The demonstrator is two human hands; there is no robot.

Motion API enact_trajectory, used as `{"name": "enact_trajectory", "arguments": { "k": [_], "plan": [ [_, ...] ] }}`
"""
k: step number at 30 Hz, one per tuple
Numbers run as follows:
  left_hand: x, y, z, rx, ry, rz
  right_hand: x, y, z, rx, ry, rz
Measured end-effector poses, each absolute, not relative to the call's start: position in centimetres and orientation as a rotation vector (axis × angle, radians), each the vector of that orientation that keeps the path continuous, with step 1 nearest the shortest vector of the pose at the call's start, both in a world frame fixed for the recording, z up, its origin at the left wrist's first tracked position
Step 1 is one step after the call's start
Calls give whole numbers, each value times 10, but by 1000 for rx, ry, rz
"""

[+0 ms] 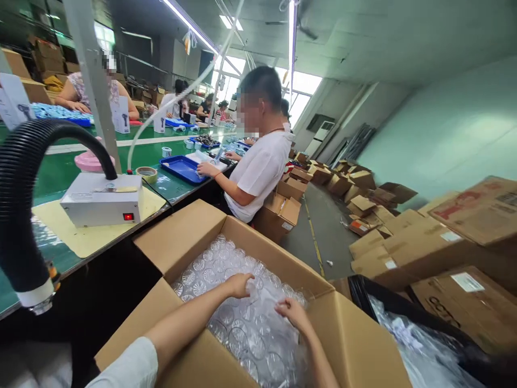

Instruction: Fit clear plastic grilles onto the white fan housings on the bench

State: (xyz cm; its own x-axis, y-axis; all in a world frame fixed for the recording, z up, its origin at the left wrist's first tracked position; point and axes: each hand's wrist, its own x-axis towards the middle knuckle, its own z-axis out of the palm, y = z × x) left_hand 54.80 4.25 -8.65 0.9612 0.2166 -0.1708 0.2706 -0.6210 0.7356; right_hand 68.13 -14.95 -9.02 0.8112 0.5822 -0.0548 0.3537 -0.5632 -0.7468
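Carton (278, 253): clear plastic pieces (238, 340) inside, left hand (239, 285), right hand (292, 312) over them (grips: cannot tell) | carton's left: machine (100, 207), black hose (15, 183) | beyond: co-worker (260, 161) | right: black bag (359, 291)

Clear plastic pieces (238, 339): round, glossy, see-through, many showing spoke-like lines radiating inside circular rims. Packed close in rough rows, round faces mostly upward, filling open cardboard box (331, 323) to just below its rim at far side. Box plain brown, flaps folded outward, standing at slant in view. Hazy patch of thin translucent plastic (264, 302) lies over middle of pieces; whether loose film or part of pieces, cannot tell. Near right end, outlines blurred.
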Motion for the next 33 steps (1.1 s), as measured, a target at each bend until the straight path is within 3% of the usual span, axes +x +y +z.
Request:
{"name": "enact_trajectory", "arguments": {
  "k": [6,18,26,33],
  "plan": [
    [557,38,-81,2232,121,16,663,-123,-77,-1935,-739,570],
    [563,34,-71,2120,101,182,667,-114,-96,-1690,-622,544],
    [568,62,-71,2235,551,205,679,-135,-113,-2154,-742,725],
    [557,52,-87,2420,628,-118,670,-134,-133,-2657,-983,779]
  ]
}}
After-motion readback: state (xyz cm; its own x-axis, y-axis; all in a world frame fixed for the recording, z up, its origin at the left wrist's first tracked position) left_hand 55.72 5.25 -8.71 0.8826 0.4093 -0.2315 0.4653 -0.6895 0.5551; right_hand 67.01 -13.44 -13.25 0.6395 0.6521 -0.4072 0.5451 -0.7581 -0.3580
